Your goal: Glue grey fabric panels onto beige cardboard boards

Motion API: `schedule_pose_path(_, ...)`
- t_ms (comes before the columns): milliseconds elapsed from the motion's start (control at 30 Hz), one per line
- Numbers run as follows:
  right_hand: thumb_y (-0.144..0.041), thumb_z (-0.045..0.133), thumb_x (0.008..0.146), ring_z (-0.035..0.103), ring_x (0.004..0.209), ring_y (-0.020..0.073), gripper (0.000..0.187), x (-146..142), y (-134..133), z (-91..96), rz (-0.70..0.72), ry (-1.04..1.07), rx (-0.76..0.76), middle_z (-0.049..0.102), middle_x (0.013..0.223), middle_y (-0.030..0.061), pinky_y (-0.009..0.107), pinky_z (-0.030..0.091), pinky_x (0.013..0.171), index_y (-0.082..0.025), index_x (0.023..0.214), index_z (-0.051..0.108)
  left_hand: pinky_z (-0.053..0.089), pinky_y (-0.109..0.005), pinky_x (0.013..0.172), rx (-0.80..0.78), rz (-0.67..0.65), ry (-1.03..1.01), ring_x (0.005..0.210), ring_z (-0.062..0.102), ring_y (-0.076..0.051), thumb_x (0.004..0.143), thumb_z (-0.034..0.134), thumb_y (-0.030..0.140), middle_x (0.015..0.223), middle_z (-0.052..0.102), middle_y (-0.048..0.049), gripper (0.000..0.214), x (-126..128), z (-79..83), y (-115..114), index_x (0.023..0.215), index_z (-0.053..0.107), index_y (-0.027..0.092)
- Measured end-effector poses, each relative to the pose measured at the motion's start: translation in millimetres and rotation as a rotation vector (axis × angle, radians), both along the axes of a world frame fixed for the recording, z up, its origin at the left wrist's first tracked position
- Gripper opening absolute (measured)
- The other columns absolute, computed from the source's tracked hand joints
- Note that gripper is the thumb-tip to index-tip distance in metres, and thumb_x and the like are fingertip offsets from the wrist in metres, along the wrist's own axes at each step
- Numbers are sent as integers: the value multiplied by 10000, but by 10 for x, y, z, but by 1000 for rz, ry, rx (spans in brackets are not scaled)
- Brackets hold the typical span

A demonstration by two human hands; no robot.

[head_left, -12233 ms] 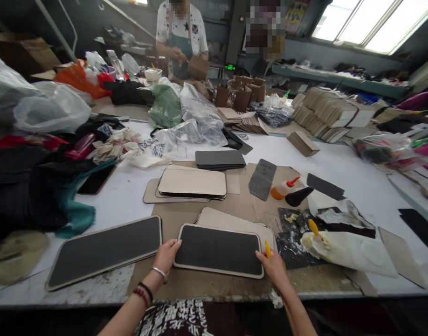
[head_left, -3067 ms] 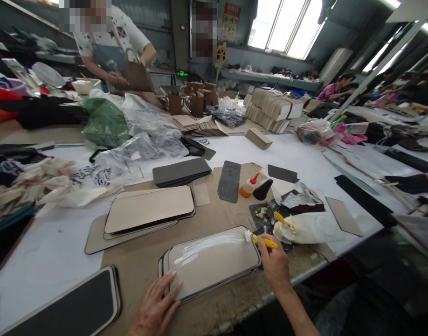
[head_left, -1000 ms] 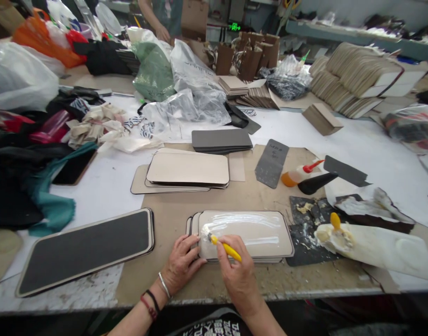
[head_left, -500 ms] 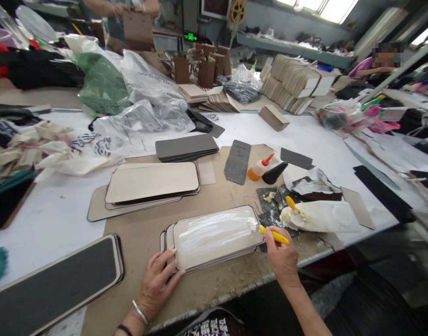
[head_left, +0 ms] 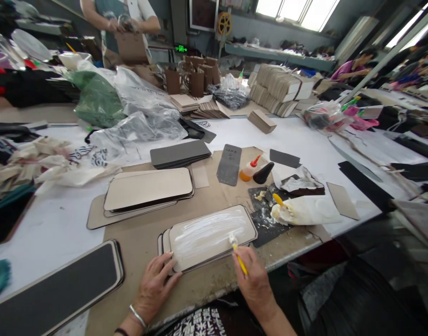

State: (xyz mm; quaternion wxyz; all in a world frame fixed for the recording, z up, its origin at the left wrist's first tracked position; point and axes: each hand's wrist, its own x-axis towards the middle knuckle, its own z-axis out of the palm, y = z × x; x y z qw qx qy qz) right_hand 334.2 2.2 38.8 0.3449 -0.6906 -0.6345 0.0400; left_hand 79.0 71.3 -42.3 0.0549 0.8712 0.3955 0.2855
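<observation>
A tan rounded board (head_left: 210,235) lies on top of a small stack at the table's near edge, smeared with white glue. My left hand (head_left: 155,288) rests with its fingers spread on the board's near left corner. My right hand (head_left: 255,283) is closed on a yellow-handled glue brush (head_left: 238,255), whose bristles touch the board's near right edge.
A white glue bag (head_left: 307,211) with a second yellow brush lies right of the board. Behind are stacks of tan boards (head_left: 148,188), grey sheets (head_left: 180,153), an orange glue bottle (head_left: 248,171). A black-faced panel (head_left: 56,289) lies at left. A person (head_left: 120,23) works across the table.
My right hand has drawn the brush from the board's far right corner toward its near edge. The glue smear now covers more of the board. My left hand stays at the corner.
</observation>
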Motion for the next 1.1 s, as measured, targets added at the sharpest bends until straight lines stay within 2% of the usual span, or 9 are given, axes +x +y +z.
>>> schedule_pose_path(167, -142, 399, 839, 572, 787, 139, 180, -510, 10, 48, 187, 236, -116, 572, 826, 47, 262, 501, 714, -201, 934, 540, 527, -339, 734, 11, -14, 42, 874, 601, -205, 767, 532, 320, 939, 633, -90, 200, 27, 90, -2, 910, 592, 194)
schedule_pose_path(267, -143, 395, 845, 566, 811, 134, 176, -570, 56, 75, 168, 378, -110, 571, 847, 51, 264, 493, 738, -195, 931, 540, 530, -326, 738, 34, -29, 81, 876, 604, -199, 779, 518, 294, 940, 636, -96, 166, 49, 146, 8, 876, 598, 186)
schedule_pose_path(500, -177, 415, 846, 566, 767, 132, 147, -516, 177, 12, 115, 407, -57, 590, 783, 41, 256, 492, 703, -187, 845, 561, 535, -330, 748, 37, -45, 146, 869, 610, -190, 785, 507, 254, 940, 641, -93, 147, 66, 210, 6, 889, 593, 195)
schedule_pose_path(667, -249, 445, 837, 579, 747, 162, 142, -154, 142, -43, -127, 221, 90, 608, 770, 55, 297, 494, 680, -184, 840, 571, 534, -333, 758, 36, -16, 135, 879, 610, -190, 786, 506, 247, 955, 638, -85, 157, 65, 235, -16, 914, 589, 210)
schedule_pose_path(733, -269, 458, 832, 575, 755, 171, 139, -47, 130, -36, -165, 185, 93, 608, 772, 57, 307, 489, 685, -186, 844, 569, 533, -344, 761, 7, -11, 121, 888, 608, -195, 790, 498, 250, 967, 634, -85, 161, 65, 241, -33, 919, 586, 213)
schedule_pose_path(800, -273, 463, 831, 570, 760, 170, 135, -43, 148, -20, -147, 201, 70, 604, 775, 56, 305, 483, 693, -188, 840, 568, 536, -356, 741, -46, 25, 79, 874, 609, -204, 789, 495, 280, 954, 633, -88, 167, 75, 245, -56, 914, 583, 213)
schedule_pose_path(867, -263, 461, 833, 567, 750, 161, 131, -135, 207, -6, -119, 257, 51, 597, 769, 51, 295, 478, 694, -185, 832, 567, 537, -364, 709, -141, 126, -1, 838, 613, -208, 782, 497, 322, 915, 633, -90, 189, 102, 249, -77, 909, 572, 204)
schedule_pose_path(967, -257, 452, 837, 563, 730, 147, 135, -356, 367, -3, -79, 393, 8, 584, 761, 41, 280, 474, 691, -179, 828, 562, 528, -319, 580, -388, 306, -136, 639, 605, -170, 765, 501, 365, 733, 619, -45, 218, 176, 256, -72, 885, 537, 187)
schedule_pose_path(1100, -269, 444, 840, 556, 750, 137, 142, -641, 638, -28, -13, 590, -61, 573, 799, 37, 259, 474, 683, -180, 839, 554, 465, -278, 494, -722, 447, -187, 480, 529, -139, 710, 530, 357, 545, 531, 39, 211, 290, 275, 14, 826, 487, 187)
